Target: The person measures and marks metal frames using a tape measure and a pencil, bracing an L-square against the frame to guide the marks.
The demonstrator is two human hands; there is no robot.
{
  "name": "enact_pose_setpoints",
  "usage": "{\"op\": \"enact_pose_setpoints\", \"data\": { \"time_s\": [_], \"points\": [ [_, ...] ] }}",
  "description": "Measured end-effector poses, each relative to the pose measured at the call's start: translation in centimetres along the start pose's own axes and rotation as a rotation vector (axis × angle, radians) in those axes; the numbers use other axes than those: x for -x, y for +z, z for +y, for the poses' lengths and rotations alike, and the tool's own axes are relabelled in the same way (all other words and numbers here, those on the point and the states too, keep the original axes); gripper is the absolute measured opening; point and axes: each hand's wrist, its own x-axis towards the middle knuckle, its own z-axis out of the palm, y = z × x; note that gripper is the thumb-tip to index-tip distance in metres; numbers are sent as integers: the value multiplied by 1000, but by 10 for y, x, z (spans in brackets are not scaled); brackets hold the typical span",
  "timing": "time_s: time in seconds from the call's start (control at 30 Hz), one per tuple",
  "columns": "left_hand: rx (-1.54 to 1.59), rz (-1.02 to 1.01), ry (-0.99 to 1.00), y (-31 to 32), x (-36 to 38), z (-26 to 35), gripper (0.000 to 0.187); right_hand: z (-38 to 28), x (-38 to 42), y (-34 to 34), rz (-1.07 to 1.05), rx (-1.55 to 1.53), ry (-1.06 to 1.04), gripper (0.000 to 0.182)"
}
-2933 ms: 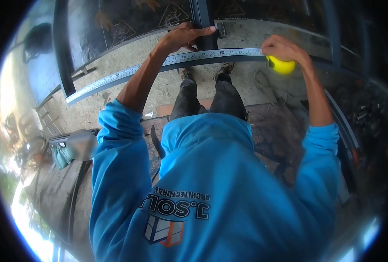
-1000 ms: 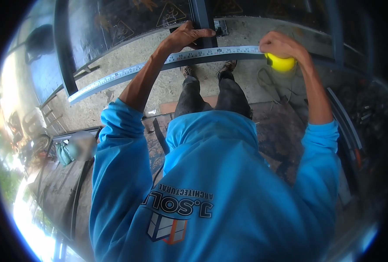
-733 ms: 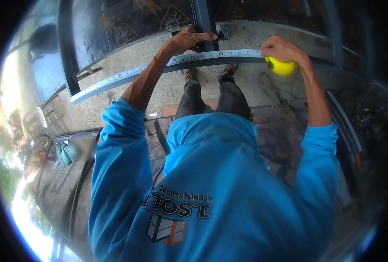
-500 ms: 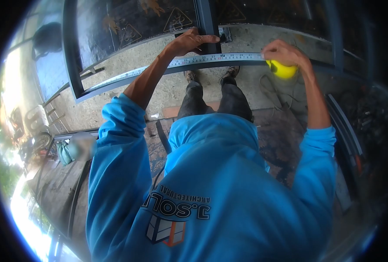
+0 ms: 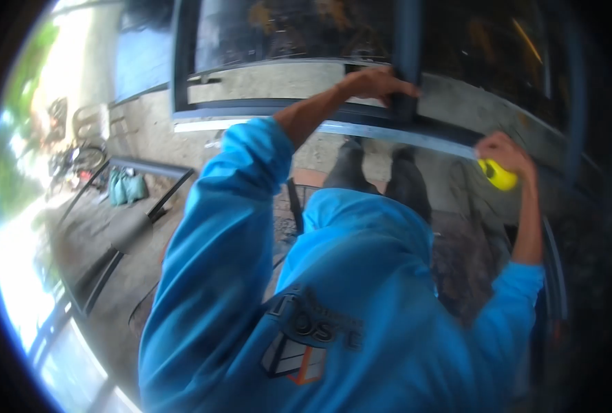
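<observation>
My right hand (image 5: 504, 153) is closed on a yellow tape measure (image 5: 498, 175). From it the pale extended blade (image 5: 368, 131) runs left, passing beneath my left forearm, to a free end beside the lower rail of a dark metal frame (image 5: 240, 108). The blade lies on my body's side of that rail, with a narrow gap at the left, and its markings are blurred. My left hand (image 5: 378, 84) grips the frame's upright bar where it meets the rail, thumb pointing right across the bar and fingers partly hidden.
Dark glass panels (image 5: 292, 31) fill the frame beyond my hands. Behind my left arm, another dark frame (image 5: 153, 165) stands near green bags (image 5: 127, 187) on the concrete. A bicycle (image 5: 86, 158) is at the far left. Long metal profiles (image 5: 555, 268) lie right of my right arm.
The view has swung left, so the frame and both hands appear farther right. The blade has shifted off the rail toward my body. Both hands keep their holds.
</observation>
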Motion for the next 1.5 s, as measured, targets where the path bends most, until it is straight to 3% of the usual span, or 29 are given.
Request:
{"op": "enact_pose_setpoints", "data": {
  "time_s": [0.03,0.07,0.17,0.23,0.33,0.53,0.77,1.03,1.17,1.23,1.33,1.5],
  "points": [
    [-46,-43,49,-5,-4,-5,92,16,-7,3,30,-19,-49,26],
    [-98,17,-25,-5,-10,-7,92,-3,-5,-5,-86,-78,-40,27],
    [-101,-73,-99,-10,-11,-4,97,-26,5,-3,-77,-139,8,29],
    [-129,-46,-133,-5,-6,3,103,-37,13,0,84,-107,-100,29],
    [-96,-89,-105,-4,2,7,108,-28,7,8,205,-159,-9,28],
    [-121,-86,-113,-2,16,18,113,-33,3,-1,89,-171,96,25],
    [-126,-103,-141,-4,7,12,112,-33,5,-1,164,-160,21,26],
    [-121,-108,-114,-2,9,13,112,-49,0,-4,41,-153,4,29],
    [-147,-131,-140,-5,11,17,113,-43,5,-7,36,-155,3,29],
    [-157,-123,-154,-5,13,20,113,-28,6,-3,192,-137,-5,30],
    [-144,-116,-146,-4,6,13,114,-37,6,-9,96,-122,84,29],
    [-137,-111,-139,-4,1,11,112,-16,-1,-7,112,-130,82,27]
  ]
}}
